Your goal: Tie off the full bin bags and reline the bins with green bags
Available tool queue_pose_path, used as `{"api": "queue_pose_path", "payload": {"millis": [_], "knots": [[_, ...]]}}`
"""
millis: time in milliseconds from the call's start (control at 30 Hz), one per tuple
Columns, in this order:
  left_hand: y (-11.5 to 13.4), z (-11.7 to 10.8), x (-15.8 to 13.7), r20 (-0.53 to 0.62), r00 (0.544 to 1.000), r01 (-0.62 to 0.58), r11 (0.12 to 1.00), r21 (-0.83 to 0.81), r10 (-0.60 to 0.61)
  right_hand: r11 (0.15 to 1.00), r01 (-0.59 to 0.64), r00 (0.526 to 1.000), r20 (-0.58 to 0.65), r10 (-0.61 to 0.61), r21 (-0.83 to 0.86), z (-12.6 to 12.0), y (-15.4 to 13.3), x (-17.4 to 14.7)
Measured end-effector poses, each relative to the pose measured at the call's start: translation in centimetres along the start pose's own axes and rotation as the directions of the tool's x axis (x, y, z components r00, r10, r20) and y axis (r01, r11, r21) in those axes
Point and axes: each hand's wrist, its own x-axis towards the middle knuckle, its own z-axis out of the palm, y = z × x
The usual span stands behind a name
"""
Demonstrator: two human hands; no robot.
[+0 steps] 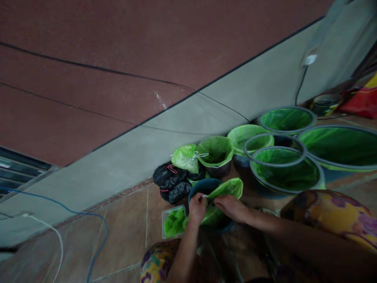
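Note:
My left hand [197, 207] is closed, pinching the edge of a light green garbage bag [229, 188] where a bit of white shows. My right hand [231, 206] grips the same bag's rim, fingers curled, though its fingertips are partly hidden. The bag is partly opened out above and inside a dark blue bin [203, 186], which stands on the floor between my knees and the wall. Left of the bin is a clear plastic tub [164, 232] with crumpled green bags [174, 223] in it.
Tied black garbage bags [167, 177] and a filled green bag [184, 155] lie by the wall [123, 157]. Several green-lined bins stand to the right, including a small one [216, 151], with a loose grey ring [247, 149] atop one. A blue cable [106, 226] crosses the tiles at left.

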Motion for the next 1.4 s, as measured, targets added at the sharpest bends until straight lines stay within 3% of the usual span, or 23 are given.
{"api": "queue_pose_path", "payload": {"millis": [233, 367, 533, 700, 933, 1200, 1400], "knots": [[-0.9, 0.6, -0.9, 0.182, 0.981, 0.098, 0.979, -0.179, -0.064, 0.991, -0.056, 0.998, -0.011, 0.058, 0.119, -1.0, 0.5, 1.0], [0.0, 0.5, -1.7, 0.261, 0.965, 0.016, 0.986, -0.166, 0.028, 0.985, -0.021, 0.996, -0.078, 0.035, 0.171, -0.9, 1.1, 1.4], [0.1, 0.8, -1.8, 0.181, 0.978, -0.080, 0.987, -0.137, 0.104, 0.983, -0.025, 0.996, -0.081, 0.040, 0.183, -1.3, 1.0, 1.3], [0.0, 0.8, -1.7, 0.207, 0.974, -0.076, 0.995, -0.066, 0.088, 0.999, -0.008, 0.996, -0.087, 0.011, 0.038, -0.9, 0.2, 0.5], [1.4, 0.1, -1.8, 0.187, 0.978, -0.090, 0.996, -0.004, 0.089, 0.993, -0.089, 0.993, -0.090, 0.081, -0.083, -0.5, -0.4, 0.5], [0.6, -0.3, -2.4, 0.063, 0.998, -0.011, 0.993, -0.120, 0.018, 0.998, -0.044, 0.983, -0.179, 0.034, -0.052, -2.5, -1.0, 1.3], [1.5, -1.0, -2.3, 0.007, 1.000, 0.001, 0.948, -0.318, 0.001, 0.999, -0.044, 0.977, -0.210, 0.043, -0.001, -2.6, -1.2, 1.1]]}}
